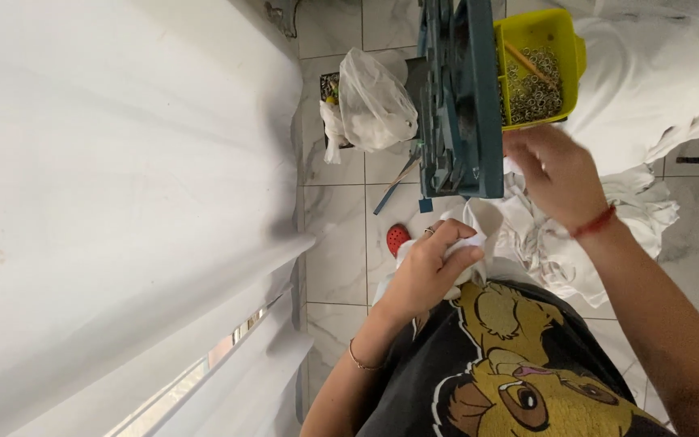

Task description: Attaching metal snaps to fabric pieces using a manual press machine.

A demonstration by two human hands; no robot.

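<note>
My left hand (426, 271) is shut on a bunched fold of white cloth (527, 231) just above my lap. My right hand (556, 174), with a red thread band at the wrist, reaches with bent fingers to the lower edge of a teal metal hand press (463, 97). It is blurred, and I cannot tell whether it holds anything. Beside the press a yellow plastic tray (560, 24) holds several small metal rings (535, 89) and a thin wooden stick. The cloth spreads under and between both hands.
A clear plastic bag (374, 101) of white material sits on a dark box left of the press. More white fabric (649, 73) is heaped at the right. A red clog (397, 239) lies on the pale tiled floor (333, 235). A white curtain (123, 202) fills the left.
</note>
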